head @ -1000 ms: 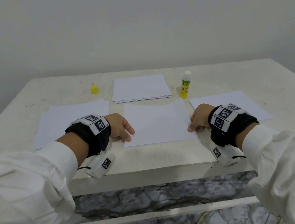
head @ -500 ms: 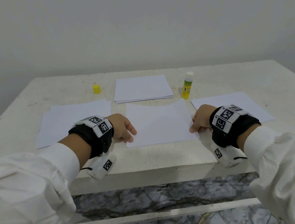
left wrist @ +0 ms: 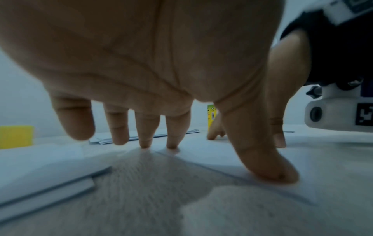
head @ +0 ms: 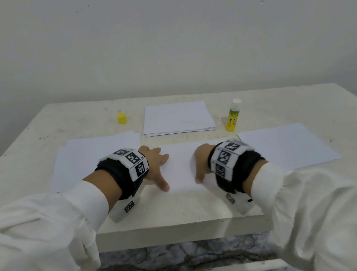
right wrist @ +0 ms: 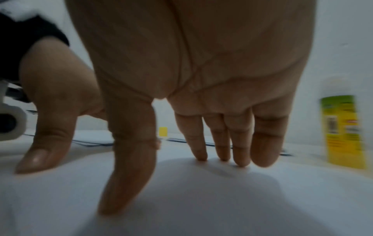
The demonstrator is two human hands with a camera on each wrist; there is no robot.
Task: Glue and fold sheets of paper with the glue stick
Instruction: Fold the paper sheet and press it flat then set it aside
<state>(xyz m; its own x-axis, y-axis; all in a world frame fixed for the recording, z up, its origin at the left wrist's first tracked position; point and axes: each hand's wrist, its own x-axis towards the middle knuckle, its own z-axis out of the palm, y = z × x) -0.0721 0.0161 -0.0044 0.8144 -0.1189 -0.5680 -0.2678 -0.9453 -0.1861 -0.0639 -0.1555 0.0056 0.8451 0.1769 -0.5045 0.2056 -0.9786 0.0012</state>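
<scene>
A white sheet (head: 182, 168) lies flat at the table's near middle. Both hands rest on it with fingers spread and straight. My left hand (head: 157, 169) covers its left edge; in the left wrist view the thumb (left wrist: 268, 167) presses the paper near its corner, and two fingertips (left wrist: 171, 140) touch its edge. My right hand (head: 202, 164) lies on the sheet's right half, thumb (right wrist: 121, 183) and fingers (right wrist: 240, 153) down on the paper. The glue stick (head: 233, 116) stands upright and uncapped at the back right, apart from both hands. Its yellow cap (head: 122, 118) sits at the back left.
A stack of white paper (head: 178, 118) lies at the back middle. More sheets (head: 87, 161) lie to the left and a single sheet (head: 285, 145) to the right. The table's front edge (head: 179, 231) is just below my wrists.
Both hands have slid inward from the sheet's side edges onto the sheet, and their fingers have spread flat. The head view has shifted closer.
</scene>
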